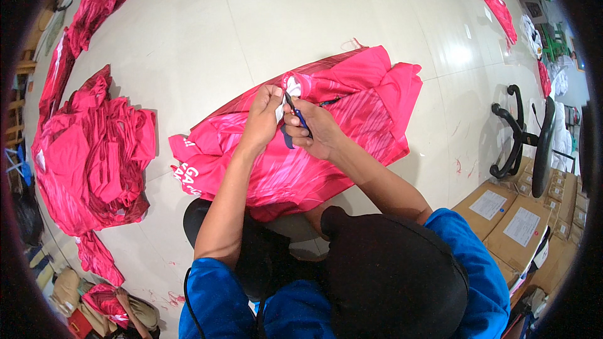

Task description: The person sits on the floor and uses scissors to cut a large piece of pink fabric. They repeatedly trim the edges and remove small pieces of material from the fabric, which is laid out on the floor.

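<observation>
Pink cloth with white lettering and paler streaks makes up the shirt [289, 172], which lies spread over the pale tiled floor [389, 22] directly in front of the person, its near edge reaching the dark-clad legs. The left hand [265, 110] is closed, thumb and fingers pinching a small white piece [280, 112] near the middle of the garment. The right hand [312, 127] is wrapped around the blue handles of a pair of scissors [303, 119], whose dark blades point up and left, right beside the left fingertips. Whether the blades are touching the cloth is too small to tell.

To the left sits a rumpled pile [100, 157] of similar pink garments, with more pink cloth [103, 3] stretching beyond it. At the lower left, another person's arm [130, 311] extends beside pink fabric. On the right are a black chair base [516, 132] and, nearer, cardboard boxes [518, 229] bearing white labels. Loose red threads [174, 299] dot the floor.
</observation>
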The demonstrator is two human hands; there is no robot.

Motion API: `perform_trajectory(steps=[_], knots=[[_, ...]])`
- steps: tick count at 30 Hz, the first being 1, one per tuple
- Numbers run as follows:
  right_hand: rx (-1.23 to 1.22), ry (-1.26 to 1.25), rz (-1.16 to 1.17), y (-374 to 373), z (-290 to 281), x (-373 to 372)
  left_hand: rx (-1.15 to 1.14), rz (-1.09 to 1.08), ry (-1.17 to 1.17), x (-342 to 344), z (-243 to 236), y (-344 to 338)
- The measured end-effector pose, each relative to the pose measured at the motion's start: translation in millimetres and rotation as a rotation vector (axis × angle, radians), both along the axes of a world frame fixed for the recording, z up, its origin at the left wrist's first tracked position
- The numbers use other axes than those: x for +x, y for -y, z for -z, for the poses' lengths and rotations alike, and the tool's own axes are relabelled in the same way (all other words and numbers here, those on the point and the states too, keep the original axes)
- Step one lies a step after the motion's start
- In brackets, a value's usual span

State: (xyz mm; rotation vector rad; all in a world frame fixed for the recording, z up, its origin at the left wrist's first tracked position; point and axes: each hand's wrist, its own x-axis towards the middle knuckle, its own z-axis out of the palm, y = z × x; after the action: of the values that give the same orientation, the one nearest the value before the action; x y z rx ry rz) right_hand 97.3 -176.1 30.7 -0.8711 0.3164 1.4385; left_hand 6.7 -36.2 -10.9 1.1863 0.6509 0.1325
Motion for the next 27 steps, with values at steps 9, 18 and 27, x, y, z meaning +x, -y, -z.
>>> perform_trajectory(steps=[9, 18, 27], knots=[[-0.073, 0.156, 0.232, 52.0, -1.4, 24.8, 0.899, -0.248, -0.119, -95.7, -18.3, -106.7], [-0.162, 0.517, 0.372, 58.2, -11.6, 80.3, 0.938, -0.635, -1.313, -656.8, 19.0, -29.2], [-0.495, 1.563, -0.382, -13.0, -15.3, 70.3, 0.995, -0.706, -0.722, -475.3, -14.9, -37.3]])
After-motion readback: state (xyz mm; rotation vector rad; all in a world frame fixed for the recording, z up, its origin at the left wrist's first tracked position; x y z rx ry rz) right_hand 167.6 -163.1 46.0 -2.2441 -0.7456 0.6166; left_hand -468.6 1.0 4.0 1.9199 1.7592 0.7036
